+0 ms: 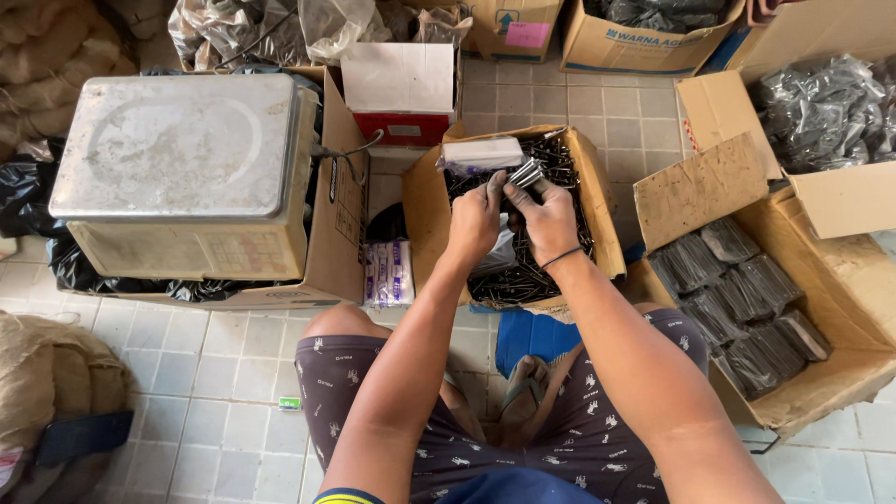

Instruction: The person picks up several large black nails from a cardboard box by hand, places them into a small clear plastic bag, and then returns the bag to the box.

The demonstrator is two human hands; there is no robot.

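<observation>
Grey tiled floor [579, 107] under cardboard boxes, both hands [546, 219] gripping nails [525, 173].

Both arms stretched forward — left grip [474, 221] and right grip [549, 219] closed, knuckles touching.

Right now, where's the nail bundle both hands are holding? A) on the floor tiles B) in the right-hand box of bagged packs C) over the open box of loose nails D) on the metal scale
C: both the left hand and right hand grip the nail bundle above the box of loose nails, well clear of the scale.
</observation>
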